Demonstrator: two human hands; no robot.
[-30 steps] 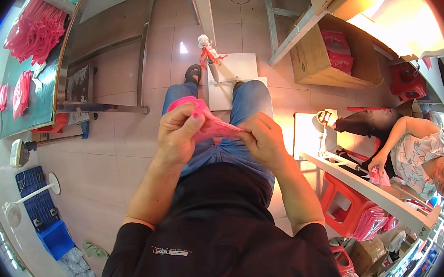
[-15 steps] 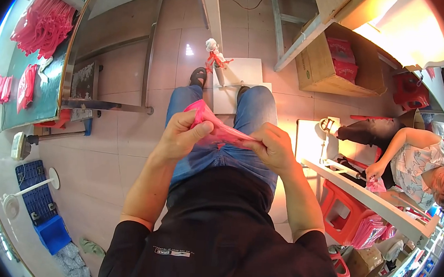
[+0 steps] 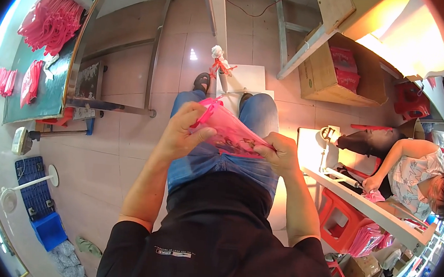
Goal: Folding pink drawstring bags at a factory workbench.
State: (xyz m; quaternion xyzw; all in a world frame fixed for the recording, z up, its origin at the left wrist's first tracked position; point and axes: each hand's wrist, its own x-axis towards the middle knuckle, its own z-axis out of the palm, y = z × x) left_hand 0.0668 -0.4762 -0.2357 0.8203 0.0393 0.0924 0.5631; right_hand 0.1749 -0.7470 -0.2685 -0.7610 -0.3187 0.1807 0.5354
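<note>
A pink see-through plastic bag [image 3: 233,131] with a printed pattern is stretched out above my lap, between my two hands. My left hand [image 3: 182,135] holds the bag's left end, where a pink strip sticks up; its fingers are bent at the edge and its thumb lies toward the front. At the other end, my right hand [image 3: 284,153] pinches the bag's right corner between thumb and curled fingers. Below the bag are my jeans-clad thighs.
Pink bags [image 3: 53,15] are heaped on a green-topped table [image 3: 52,89] at left. An open cardboard box [image 3: 312,75] with pink packs stands at far right. A co-worker [image 3: 415,166] sits at right, beside a metal-framed bench [image 3: 358,206] and a red stool [image 3: 331,216].
The bag, bunched and narrow before, is now spread wider and flatter, showing its printed face. My right hand has shifted slightly right, and my left fingers have moved up along the edge.
</note>
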